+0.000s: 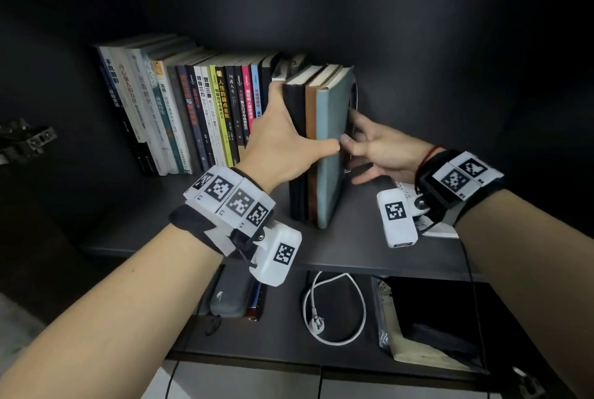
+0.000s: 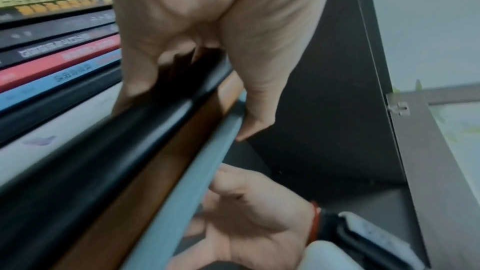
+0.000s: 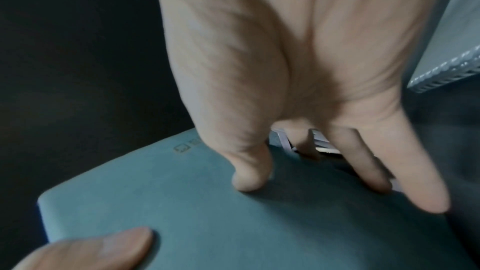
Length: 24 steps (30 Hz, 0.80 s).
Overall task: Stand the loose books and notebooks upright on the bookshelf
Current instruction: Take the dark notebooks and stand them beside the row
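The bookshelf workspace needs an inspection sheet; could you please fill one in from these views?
Surface: dark shelf board, bare at the front left.
Job's things: three notebooks, black, brown and teal, standing upright together, apart from the row of upright books on their left; a spiral notebook lies flat under the right wrist.
Clutter: lower shelf holds a grey case and a dark wrapped book.
Grippers: left hand grips the three notebooks across their spines; right hand has straight fingers on the teal cover.
Cables: white power cable with plug, looped on the lower shelf.
Surroundings: dark cabinet back wall.
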### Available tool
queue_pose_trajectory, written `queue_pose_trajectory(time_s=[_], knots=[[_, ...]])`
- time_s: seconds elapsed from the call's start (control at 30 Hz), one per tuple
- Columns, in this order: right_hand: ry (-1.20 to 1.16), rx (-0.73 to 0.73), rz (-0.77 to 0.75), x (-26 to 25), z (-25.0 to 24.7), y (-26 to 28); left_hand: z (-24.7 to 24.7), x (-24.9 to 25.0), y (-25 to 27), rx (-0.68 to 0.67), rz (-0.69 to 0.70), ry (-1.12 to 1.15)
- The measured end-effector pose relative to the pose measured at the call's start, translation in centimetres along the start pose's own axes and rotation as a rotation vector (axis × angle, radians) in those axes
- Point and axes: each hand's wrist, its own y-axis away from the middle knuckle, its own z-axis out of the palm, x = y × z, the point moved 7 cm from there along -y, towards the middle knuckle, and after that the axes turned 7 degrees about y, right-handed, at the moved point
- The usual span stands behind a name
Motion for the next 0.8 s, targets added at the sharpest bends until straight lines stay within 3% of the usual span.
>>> queue_pose_trajectory(time_s=[0.2,0.3,0.53,0.7,0.8], knots=[[-0.167,0.074,-0.194,-2.8,0.0,-0.1,-1.7,2.1,-0.3,0.090,0.191,0.006],[-0.203,0.130,-0.222,-4.1,-0.7,-1.3,-2.1,2.2,-1.5,0.138,0.219,0.042],[-0.022,0.182,-0.125,-1.9,-0.1,-4.1,1.1,-1.7,-3.0,0.164,0.133,-0.016],[0.079,-0.058,-0.045,-0.4,1.8,-4.5,1.6,-2.1,-3.7,0.213,0.142,-0.069],[0.214,-0.034,-0.001,0.4,2.6,-4.6,2.2,-1.8,-4.0,0.201,0.130,-0.090]])
